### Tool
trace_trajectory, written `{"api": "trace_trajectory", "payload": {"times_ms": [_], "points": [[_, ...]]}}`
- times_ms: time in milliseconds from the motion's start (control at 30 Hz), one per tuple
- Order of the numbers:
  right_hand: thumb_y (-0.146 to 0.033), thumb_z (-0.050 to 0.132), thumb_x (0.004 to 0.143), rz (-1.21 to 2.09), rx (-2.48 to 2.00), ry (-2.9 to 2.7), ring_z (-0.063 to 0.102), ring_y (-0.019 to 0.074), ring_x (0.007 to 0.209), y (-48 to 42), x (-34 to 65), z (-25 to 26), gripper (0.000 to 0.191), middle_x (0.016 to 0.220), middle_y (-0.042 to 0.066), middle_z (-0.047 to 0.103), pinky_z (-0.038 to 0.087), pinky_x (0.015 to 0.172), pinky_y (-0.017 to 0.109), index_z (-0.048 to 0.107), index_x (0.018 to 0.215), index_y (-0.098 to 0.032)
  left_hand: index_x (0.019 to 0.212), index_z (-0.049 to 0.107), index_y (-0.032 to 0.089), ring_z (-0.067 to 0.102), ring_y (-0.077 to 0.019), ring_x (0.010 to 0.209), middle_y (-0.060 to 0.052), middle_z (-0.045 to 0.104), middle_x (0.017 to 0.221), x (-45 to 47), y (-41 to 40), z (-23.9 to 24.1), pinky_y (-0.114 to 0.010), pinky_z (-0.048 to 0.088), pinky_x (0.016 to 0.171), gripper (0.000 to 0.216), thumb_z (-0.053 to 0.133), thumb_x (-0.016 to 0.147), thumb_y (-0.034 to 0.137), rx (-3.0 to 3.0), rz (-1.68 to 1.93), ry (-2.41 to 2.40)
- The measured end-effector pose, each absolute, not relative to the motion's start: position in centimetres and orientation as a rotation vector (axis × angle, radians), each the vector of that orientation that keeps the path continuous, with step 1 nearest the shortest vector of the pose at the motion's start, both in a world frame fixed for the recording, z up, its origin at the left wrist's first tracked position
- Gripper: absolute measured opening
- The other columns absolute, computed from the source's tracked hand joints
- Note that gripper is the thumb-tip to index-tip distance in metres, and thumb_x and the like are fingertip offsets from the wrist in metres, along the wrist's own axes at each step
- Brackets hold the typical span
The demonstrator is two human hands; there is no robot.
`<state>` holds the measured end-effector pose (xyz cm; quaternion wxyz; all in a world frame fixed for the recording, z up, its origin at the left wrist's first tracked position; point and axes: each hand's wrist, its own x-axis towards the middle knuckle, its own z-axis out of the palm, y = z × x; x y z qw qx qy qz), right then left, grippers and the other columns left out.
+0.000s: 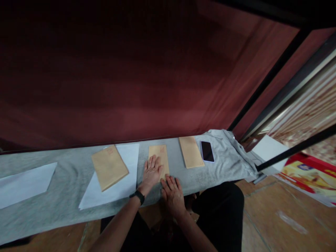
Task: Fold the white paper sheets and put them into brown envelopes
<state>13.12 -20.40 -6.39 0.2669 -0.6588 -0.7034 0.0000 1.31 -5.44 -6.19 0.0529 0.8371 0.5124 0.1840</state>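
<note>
Resting my left hand (152,170), fingers slightly apart, on a rectangular tan paper envelope (163,158), I seemingly touch its near edge with my spread right hand (173,193).

A black band (140,197) circles my left wrist, too small to tell whether it is a watch. My forearms (118,225) are bare; my trousers (223,210) are black.

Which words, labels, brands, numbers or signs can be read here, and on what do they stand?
None can be read.
Left envelope: red print, too small and blurred.
Middle envelope: red print, too small and blurred.
Right envelope: nothing legible.
Red-and-yellow box: blue logo, too blurred.
Phone: dark screen, no readable text.
</note>
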Motion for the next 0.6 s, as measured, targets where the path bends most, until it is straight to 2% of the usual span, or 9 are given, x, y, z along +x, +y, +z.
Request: {"api": "trace_trajectory", "payload": {"times_ms": [167, 333, 467, 533, 600], "points": [[-0.031, 0.055, 0.103, -0.038, -1.758, -1.878, 0.051, 0.0244, 0.140, -20.4, 13.0, -6.6, 0.042, 0.152, 0.007, 0.056, 0.032, 0.121, 0.048, 0.056, 0.145, -0.028, 0.143, 0.052, 0.006, 0.041, -0.0337, 0.148, -0.024, 0.048, 0.155, -1.3, -8.6, -7.4, -0.056, 0.035, 0.120, 0.054, 0.044, 0.098, 0.034, 2.410, 0.793, 1.575], [-0.033, 0.055, 0.103, -0.054, -1.753, -1.850, 0.052, 0.0250, 0.139, -20.3, 12.8, -7.1, 0.044, 0.151, 0.008, 0.056, 0.031, 0.121, 0.048, 0.055, 0.146, -0.027, 0.141, 0.055, 0.017, 0.052, -0.0303, 0.139, -0.016, 0.057, 0.148, -2.1, -10.6, -7.4, -0.055, 0.043, 0.115, 0.049, 0.050, 0.094, 0.029, 2.171, 1.003, 1.479], [-0.033, 0.055, 0.102, -0.081, -1.767, -1.838, 0.053, 0.0257, 0.138, -20.2, 12.5, -7.3, 0.046, 0.151, 0.010, 0.056, 0.030, 0.121, 0.049, 0.055, 0.147, -0.024, 0.134, 0.059, 0.020, 0.056, -0.0319, 0.132, -0.015, 0.062, 0.140, -1.8, -10.3, -7.0, -0.056, 0.046, 0.112, 0.050, 0.062, 0.085, 0.028, 1.934, 1.083, 1.494], [-0.032, 0.055, 0.101, -0.087, -1.774, -1.823, 0.053, 0.0260, 0.137, -20.1, 12.4, -7.2, 0.046, 0.151, 0.010, 0.056, 0.029, 0.121, 0.048, 0.055, 0.147, -0.024, 0.131, 0.060, 0.020, 0.063, -0.0308, 0.120, -0.013, 0.068, 0.127, -1.9, -9.5, -6.9, -0.054, 0.051, 0.105, 0.052, 0.065, 0.079, 0.026, 1.770, 1.101, 1.514], [-0.031, 0.054, 0.101, -0.081, -1.769, -1.810, 0.054, 0.0264, 0.136, -20.0, 12.3, -7.2, 0.046, 0.150, 0.010, 0.057, 0.028, 0.121, 0.048, 0.056, 0.146, -0.024, 0.134, 0.057, 0.018, 0.070, -0.0265, 0.099, -0.011, 0.071, 0.112, -2.0, -8.8, -7.0, -0.048, 0.058, 0.092, 0.058, 0.064, 0.077, 0.025, 1.602, 1.099, 1.472]]}}
